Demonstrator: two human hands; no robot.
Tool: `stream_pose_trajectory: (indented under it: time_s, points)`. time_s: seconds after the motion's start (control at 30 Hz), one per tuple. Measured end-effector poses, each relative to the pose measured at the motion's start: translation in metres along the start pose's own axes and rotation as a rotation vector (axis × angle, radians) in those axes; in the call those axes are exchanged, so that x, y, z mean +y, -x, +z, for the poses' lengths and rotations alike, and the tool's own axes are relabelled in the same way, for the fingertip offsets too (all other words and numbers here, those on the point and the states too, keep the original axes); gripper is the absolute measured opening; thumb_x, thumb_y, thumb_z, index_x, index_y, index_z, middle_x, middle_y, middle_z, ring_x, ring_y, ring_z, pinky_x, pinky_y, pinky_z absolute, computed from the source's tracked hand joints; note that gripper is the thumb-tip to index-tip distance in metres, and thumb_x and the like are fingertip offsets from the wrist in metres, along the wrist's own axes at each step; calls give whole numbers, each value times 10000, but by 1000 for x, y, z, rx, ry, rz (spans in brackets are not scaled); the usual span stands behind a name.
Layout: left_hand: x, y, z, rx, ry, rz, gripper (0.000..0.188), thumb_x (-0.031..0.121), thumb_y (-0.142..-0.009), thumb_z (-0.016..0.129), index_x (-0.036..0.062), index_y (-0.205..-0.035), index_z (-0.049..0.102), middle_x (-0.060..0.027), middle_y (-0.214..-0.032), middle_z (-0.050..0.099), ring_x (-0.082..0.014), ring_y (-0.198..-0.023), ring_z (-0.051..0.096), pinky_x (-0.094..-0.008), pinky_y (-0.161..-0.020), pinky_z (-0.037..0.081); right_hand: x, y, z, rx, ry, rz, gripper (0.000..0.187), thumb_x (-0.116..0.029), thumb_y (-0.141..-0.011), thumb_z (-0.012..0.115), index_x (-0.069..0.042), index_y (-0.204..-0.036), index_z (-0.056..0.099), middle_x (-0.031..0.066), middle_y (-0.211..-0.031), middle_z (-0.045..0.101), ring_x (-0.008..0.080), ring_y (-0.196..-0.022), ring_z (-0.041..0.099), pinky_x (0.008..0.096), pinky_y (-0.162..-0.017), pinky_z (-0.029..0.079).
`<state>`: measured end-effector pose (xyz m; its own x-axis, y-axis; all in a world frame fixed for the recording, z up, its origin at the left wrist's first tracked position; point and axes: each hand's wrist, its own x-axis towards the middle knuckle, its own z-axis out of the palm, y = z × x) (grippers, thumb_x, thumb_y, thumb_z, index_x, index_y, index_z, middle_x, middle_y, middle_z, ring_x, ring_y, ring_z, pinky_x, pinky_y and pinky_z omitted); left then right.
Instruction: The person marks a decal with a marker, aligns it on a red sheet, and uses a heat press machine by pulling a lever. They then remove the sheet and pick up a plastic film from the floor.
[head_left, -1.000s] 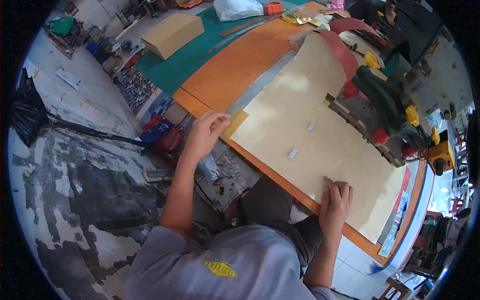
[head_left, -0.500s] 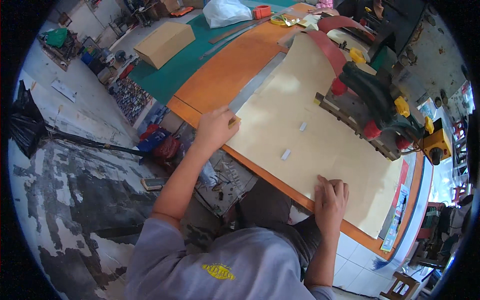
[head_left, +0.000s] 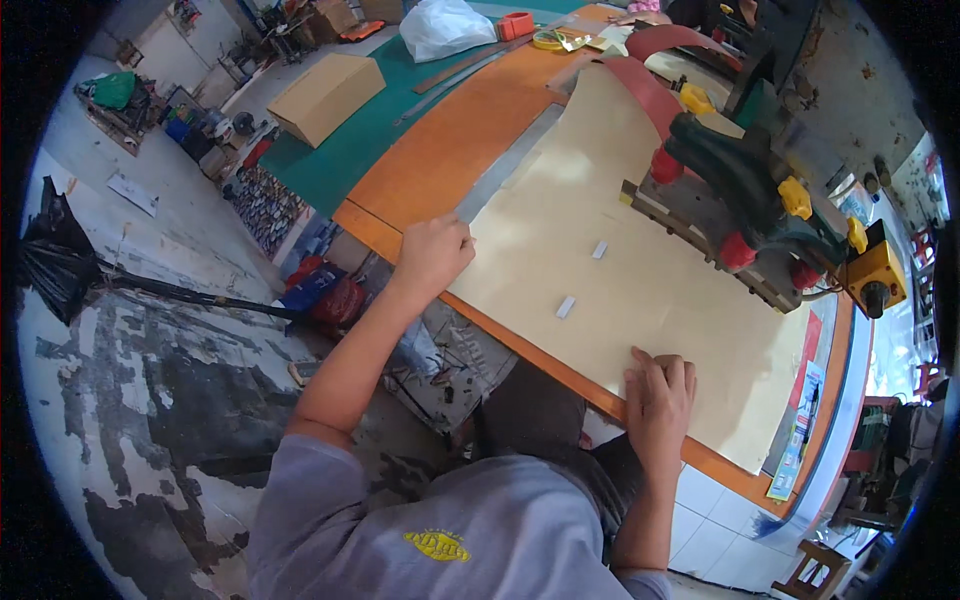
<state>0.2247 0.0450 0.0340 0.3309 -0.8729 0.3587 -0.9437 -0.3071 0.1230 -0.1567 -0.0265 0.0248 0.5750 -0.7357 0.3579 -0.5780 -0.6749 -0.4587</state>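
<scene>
A large cream sheet [head_left: 560, 200] lies over the orange-edged table. At its left edge, my left hand [head_left: 436, 256] is closed in a fist; whatever its curled fingers hold is hidden from this side. My right hand [head_left: 660, 400] rests on the sheet near the front edge, its index finger stretched forward and the others loosely bent, with nothing seen in it. Between the hands, two small white strips [head_left: 566, 307] lie on the sheet, apart from both. A dark green machine [head_left: 735, 185] with red and yellow knobs stands over the sheet's right side.
A cardboard box [head_left: 326, 98] and a white plastic bag [head_left: 447, 30] sit on the green surface at the far left. Yellow tape [head_left: 548, 40] lies at the back. A yellow control box [head_left: 874, 272] is beside the machine. A packaged pen-like item [head_left: 798, 435] lies at the right edge.
A small yellow thing that showed in my left fingers is now out of sight as the fist has turned. My right hand stays nearly in place, and the view has shifted slightly.
</scene>
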Motion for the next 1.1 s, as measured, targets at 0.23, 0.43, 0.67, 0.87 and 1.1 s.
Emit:
stream_pose_trajectory:
  time_s: [0.23,0.43,0.67,0.87,1.1]
  points:
    - [-1,1,9,14,-25,-37,160,210,-854,718,57,-808,723,-128,-836,718,-353,-749,716,-479,-669,576,5,2,1,6,-11,3,328,-127,-892,745,-102,-1220,737,100,-1025,605,311,-1013,566,456,-910,462]
    - [-10,5,8,104,-6,-49,179,222,-874,712,45,-853,707,-148,-889,709,-357,-788,721,-469,-679,576,4,1,0,30,-38,-13,316,-127,-890,755,-72,-1201,744,108,-1011,592,308,-1010,557,442,-930,461]
    - [11,12,-3,47,148,-173,216,288,-911,733,83,-967,775,-117,-984,715,-343,-936,714,-500,-797,565,3,1,-1,12,-38,13,318,-139,-887,762,-86,-1200,747,103,-1028,599,304,-1018,560,440,-937,461]
    - [12,2,4,10,-22,-113,185,242,-860,748,59,-844,760,-127,-924,720,-352,-831,726,-482,-725,577,4,1,0,10,-24,9,324,-162,-894,767,-94,-1209,745,101,-1034,607,302,-1015,563,436,-919,462]
    - [4,4,14,62,-113,-72,179,200,-892,696,28,-879,744,-158,-899,690,-363,-753,717,-492,-661,578,4,0,-3,6,-34,-19,331,-177,-896,770,-87,-1214,741,103,-1036,609,305,-1014,566,435,-905,462]
